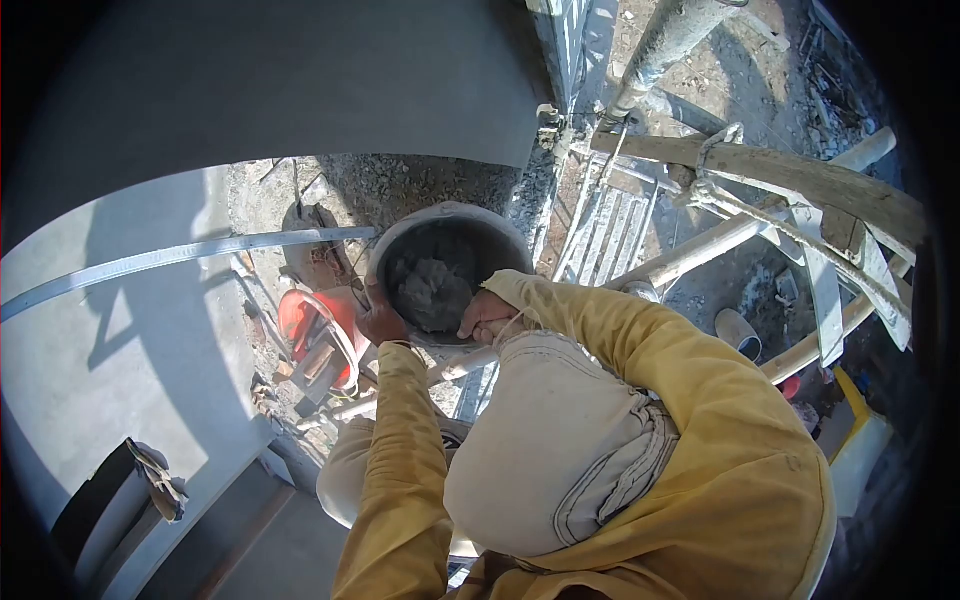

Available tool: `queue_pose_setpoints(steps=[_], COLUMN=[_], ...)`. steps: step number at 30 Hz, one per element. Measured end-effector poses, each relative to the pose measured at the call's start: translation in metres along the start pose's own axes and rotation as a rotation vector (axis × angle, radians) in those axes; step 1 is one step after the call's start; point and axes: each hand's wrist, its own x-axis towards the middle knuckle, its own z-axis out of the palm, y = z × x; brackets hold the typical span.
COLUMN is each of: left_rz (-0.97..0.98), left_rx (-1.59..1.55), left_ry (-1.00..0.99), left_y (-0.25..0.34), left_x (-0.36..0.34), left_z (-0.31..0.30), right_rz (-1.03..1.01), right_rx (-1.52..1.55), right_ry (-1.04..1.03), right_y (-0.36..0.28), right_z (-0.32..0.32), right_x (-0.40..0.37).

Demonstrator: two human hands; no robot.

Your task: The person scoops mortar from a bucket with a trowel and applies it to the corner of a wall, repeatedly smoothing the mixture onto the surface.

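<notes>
A round bucket [448, 212] with wet grey mortar [432, 290] inside is in front of my knees. My left hand [382, 322] grips its near left side, with the fingers partly hidden against the wall. At the near right rim, my right hand [488, 315] is closed on the bucket's edge, its fingers curled and partly out of sight. Both forearms are in yellow sleeves. My bent knee, in pale trousers [550, 440], is close below the right hand.
An orange bucket [296, 322] with tools or scraps stands left of the mortar bucket. A long metal straightedge [200, 250] reaches in from the left. Wooden poles [780, 170] tied with rope [800, 235] and a slatted metal platform [612, 235] lie right. A smooth grey wall [290, 80] rises ahead.
</notes>
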Motion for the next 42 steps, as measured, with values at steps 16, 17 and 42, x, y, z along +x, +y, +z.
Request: queue_pose_setpoints(steps=[16,17,42], left_rz=[-0.097,-0.04,-0.102], left_rx=[-0.004,0.134,0.082], left_ry=[0.044,0.017,0.057], left_y=[-0.04,-0.04,-0.009], left_x=[0.009,0.011,-0.006], left_z=[-0.005,-0.005,0.001], right_rz=[-0.093,-0.153,-0.291], right_rx=[-1.293,-1.331,-1.363], right_ry=[1.218,1.169,0.994], right_y=[0.003,-0.005,0.006], right_z=[0.059,0.052,-0.013], right_x=[-0.013,-0.016,-0.005])
